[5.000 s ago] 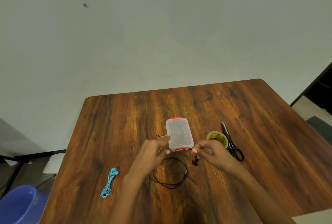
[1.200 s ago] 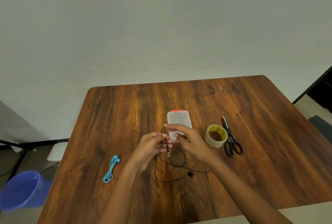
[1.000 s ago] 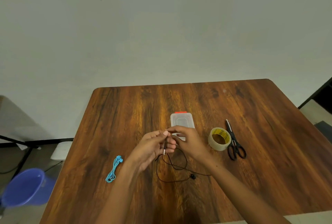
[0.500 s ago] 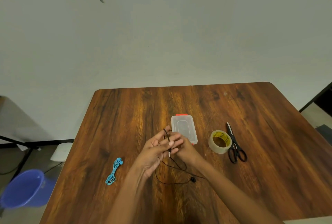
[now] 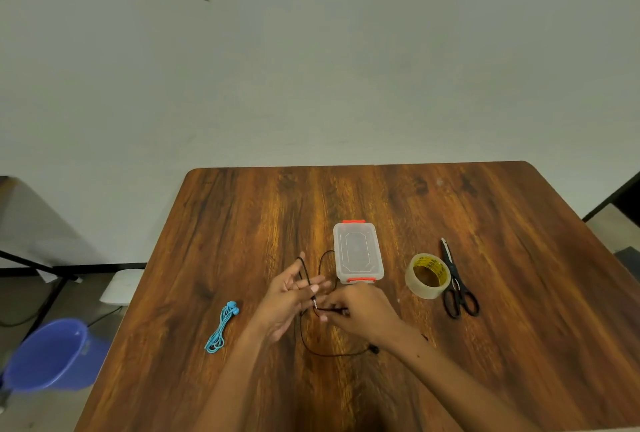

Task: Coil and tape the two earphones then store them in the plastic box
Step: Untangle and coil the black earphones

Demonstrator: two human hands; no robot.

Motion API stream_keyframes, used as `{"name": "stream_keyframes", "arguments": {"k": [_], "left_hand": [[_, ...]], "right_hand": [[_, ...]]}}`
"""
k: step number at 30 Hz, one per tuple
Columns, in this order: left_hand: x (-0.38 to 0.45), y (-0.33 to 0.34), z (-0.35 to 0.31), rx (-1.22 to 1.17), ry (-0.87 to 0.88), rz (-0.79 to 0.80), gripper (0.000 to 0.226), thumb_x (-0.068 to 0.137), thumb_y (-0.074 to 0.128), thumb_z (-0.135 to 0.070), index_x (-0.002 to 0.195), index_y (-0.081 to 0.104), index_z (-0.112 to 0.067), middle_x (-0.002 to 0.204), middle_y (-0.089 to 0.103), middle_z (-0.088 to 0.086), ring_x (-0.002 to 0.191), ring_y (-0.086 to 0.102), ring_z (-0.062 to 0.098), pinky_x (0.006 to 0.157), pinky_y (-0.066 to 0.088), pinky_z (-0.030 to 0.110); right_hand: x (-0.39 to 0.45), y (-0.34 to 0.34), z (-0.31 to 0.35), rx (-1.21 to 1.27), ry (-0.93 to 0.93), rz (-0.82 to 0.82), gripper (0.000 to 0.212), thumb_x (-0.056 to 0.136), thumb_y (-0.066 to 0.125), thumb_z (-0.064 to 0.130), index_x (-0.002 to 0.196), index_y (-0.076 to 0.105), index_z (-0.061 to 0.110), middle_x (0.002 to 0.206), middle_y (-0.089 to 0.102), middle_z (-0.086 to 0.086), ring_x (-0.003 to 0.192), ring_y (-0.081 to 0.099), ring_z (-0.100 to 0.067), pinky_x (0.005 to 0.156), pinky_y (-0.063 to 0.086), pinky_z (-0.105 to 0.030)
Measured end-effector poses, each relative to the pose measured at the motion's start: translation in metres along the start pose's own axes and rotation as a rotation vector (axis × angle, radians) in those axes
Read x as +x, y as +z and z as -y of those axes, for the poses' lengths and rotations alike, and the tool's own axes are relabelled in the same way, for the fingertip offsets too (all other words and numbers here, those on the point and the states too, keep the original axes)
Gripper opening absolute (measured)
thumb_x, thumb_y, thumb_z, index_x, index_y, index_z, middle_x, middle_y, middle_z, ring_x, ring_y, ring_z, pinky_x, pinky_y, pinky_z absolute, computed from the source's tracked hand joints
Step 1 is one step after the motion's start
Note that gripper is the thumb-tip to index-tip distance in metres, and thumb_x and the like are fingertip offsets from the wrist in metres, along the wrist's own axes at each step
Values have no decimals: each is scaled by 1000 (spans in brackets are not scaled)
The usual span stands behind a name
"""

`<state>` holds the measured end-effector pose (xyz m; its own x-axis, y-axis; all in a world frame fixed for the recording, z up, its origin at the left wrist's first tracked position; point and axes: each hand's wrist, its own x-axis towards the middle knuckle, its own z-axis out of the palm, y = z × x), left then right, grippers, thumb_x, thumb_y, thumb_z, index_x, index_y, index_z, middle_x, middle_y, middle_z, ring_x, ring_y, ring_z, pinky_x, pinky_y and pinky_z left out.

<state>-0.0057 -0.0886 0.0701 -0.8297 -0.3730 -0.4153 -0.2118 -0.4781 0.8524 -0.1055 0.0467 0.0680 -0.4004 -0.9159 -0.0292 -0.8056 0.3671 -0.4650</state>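
A black earphone cable loops over the fingers of my left hand, whose fingers are spread, and trails onto the table. My right hand pinches the same cable near its plug, just right of the left hand. One black earbud lies on the wood under my right wrist. The blue earphone lies bunched to the left. The clear plastic box, lid closed with red clips, sits just beyond my hands.
A roll of clear tape stands right of the box, with black scissors beside it. The wooden table ends at a white wall. A blue bucket stands on the floor at the left.
My right hand has drawn the cable end down and to the right, away from the box. My left hand's fingers have spread, with the cable looped over them.
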Motion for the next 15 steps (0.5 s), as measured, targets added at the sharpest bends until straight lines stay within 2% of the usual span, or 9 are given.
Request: {"name": "stream_keyframes", "arguments": {"k": [2,4,6,10,15], "left_hand": [[-3,-6,-1,89,-66,90,80,88,54,9,151,11,-17,117,64,21,101,66,26,86,56,36],[-6,-11,-4,120,-135,190,82,87,56,6,151,9,-16,119,65,21,104,65,28,93,52,36],[-9,-13,-6,63,-184,294,82,86,55,6,150,8,-12,121,62,24,111,62,32,96,50,36],[-12,-9,-8,29,-192,439,67,82,56,5,142,31,-13,127,59,23,118,58,33,96,51,40],[-12,-2,-7,13,-168,490,61,82,57,2,136,38,-20,130,56,23,119,57,33,95,51,40]], "right_hand": [[0,-14,-2,69,24,16,19,80,68,47,92,73,34,87,72,13,76,61,0,53,32,-11],[4,-28,-6,187,35,61,14,77,72,44,85,74,33,83,71,15,73,59,5,57,39,-11],[11,-40,-13,319,7,98,8,78,75,32,84,76,25,82,73,11,74,61,3,64,46,-14],[23,-51,-18,493,-44,37,7,77,78,22,82,77,18,77,72,12,76,65,3,68,47,-8],[31,-41,-20,637,-39,-56,6,75,79,18,80,77,15,71,71,20,72,66,4,65,46,-6]]}}
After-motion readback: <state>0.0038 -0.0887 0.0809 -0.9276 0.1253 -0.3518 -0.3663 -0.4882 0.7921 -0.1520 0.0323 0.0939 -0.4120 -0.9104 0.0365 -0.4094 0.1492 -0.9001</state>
